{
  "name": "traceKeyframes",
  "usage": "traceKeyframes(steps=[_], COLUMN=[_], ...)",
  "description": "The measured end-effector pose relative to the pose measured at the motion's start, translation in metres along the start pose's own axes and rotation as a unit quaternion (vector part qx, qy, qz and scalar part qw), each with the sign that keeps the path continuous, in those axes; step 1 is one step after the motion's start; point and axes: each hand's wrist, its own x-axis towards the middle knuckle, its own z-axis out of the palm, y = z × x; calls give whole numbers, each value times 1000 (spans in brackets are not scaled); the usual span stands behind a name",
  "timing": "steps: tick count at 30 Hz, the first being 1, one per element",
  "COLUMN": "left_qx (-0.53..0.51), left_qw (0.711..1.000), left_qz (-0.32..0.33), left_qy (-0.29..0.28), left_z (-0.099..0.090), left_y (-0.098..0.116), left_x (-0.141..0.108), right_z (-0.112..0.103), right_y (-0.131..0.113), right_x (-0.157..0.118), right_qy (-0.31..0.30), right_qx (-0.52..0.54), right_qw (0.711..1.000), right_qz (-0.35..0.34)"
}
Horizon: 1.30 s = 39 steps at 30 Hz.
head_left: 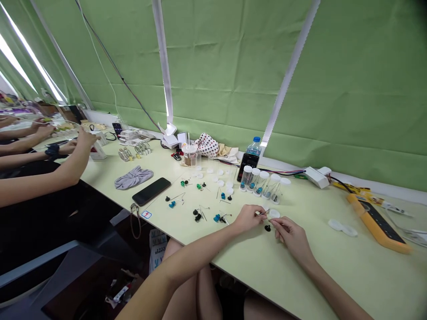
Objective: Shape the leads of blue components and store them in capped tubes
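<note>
My left hand (250,218) is closed in a pinch on a thin metal piece (262,214) above the table. Close beside it, my right hand (292,237) also pinches, with fingertips pressed together; what they hold is too small to make out. Between the hands lies a small black disc-like part (267,228), and just behind them is a round white cap (274,214). Left of my hands, small groups of parts are spread out, such as a blue part (216,218) with black pieces and thin bent metal rods. Clear tubes with white caps (259,183) stand upright behind my hands, with small parts inside.
A phone (251,162) leans against a bottle (256,141) at the back. Another phone (151,191) and a grey cloth band (134,178) lie left. An orange power strip (380,224) is at right. Another person's hand (87,137) works at far left.
</note>
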Motion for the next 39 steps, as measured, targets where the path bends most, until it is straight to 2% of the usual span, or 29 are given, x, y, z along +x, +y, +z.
traceKeyframes(steps=[4,8,10,14,17,20,27,39], left_qx=[-3,-22,-31,-71,-102,-118,-107,-99], left_qw=[999,997,997,995,992,989,990,992], left_qz=[-28,-45,-47,-39,-39,-51,-65,-63], left_qy=[38,55,60,66,68,75,73,43], left_z=[3,4,3,2,3,4,5,7], left_y=[-3,-6,-7,-6,-4,-3,-6,-8], left_x=[2,3,4,5,4,3,2,1], right_z=[3,1,-1,-6,-8,-9,-8,-11], right_y=[-1,1,3,9,14,13,-1,-2], right_x=[0,1,1,0,-2,-4,-4,-1], right_qy=[6,9,19,37,26,5,11,25], right_qx=[-16,-101,-167,-288,-336,-326,-195,-135], right_qw=[999,991,977,929,905,910,964,986], right_qz=[-32,-90,-134,-227,-259,-258,-179,-89])
